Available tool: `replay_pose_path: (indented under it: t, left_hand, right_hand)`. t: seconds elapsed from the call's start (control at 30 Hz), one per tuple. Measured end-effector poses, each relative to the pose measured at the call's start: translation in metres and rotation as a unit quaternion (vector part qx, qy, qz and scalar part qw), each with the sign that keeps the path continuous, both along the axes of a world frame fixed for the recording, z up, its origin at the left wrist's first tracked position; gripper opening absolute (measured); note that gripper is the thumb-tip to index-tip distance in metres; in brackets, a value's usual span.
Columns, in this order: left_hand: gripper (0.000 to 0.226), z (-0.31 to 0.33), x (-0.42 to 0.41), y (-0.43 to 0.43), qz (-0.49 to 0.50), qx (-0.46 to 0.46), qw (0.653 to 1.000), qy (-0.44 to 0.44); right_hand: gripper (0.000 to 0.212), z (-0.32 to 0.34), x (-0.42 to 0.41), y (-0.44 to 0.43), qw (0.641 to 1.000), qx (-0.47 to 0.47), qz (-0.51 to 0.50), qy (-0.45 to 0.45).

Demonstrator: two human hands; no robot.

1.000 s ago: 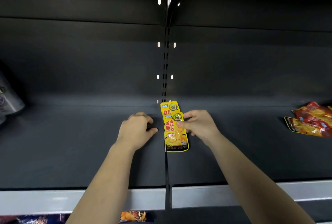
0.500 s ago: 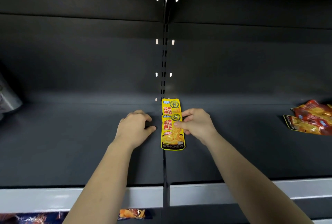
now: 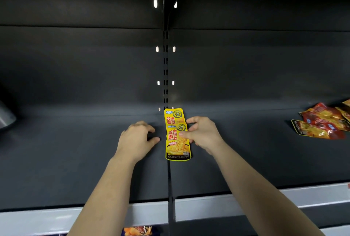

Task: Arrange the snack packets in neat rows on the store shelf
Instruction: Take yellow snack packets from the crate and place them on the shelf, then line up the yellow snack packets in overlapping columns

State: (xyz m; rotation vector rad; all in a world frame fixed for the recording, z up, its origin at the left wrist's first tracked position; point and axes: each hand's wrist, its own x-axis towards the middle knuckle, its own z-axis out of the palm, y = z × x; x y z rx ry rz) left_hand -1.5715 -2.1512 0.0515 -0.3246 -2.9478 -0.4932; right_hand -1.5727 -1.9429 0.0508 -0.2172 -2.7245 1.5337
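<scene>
Two yellow snack packets lie in a line on the dark shelf [image 3: 75, 160], right of its centre seam: a rear packet [image 3: 173, 117] against the back and a front packet [image 3: 178, 145] overlapping its lower edge. My right hand [image 3: 201, 134] pinches the front packet at its right edge, thumb on top. To the left of the packets my left hand [image 3: 137, 139] rests on the shelf with curled fingers, not touching them. A loose heap of red and yellow packets [image 3: 323, 122] lies at the far right.
A slotted upright [image 3: 166, 69] runs up the back panel above the packets. A grey object [image 3: 5, 116] sits at the left edge. The shelf's pale front rail [image 3: 208, 209] crosses the bottom, with packets on the shelf below [image 3: 138, 231].
The two yellow packets now sit straighter, in line with the seam. My right hand keeps its pinch on the front one. My left hand has hardly moved.
</scene>
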Motion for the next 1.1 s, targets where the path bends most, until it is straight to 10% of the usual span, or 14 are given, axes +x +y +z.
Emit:
replay_pose_path:
  t: [0.63, 1.1]
  left_hand:
    - [0.039, 0.022, 0.009, 0.016, 0.000, -0.015, 0.999, 0.037]
    - [0.042, 0.050, 0.020, 0.214, -0.147, -0.080, 0.977, 0.128]
  right_hand:
    - [0.032, 0.017, 0.003, 0.016, 0.999, 0.041, 0.026, 0.022]
    - [0.020, 0.034, 0.035, 0.187, 0.974, 0.199, 0.026, 0.106]
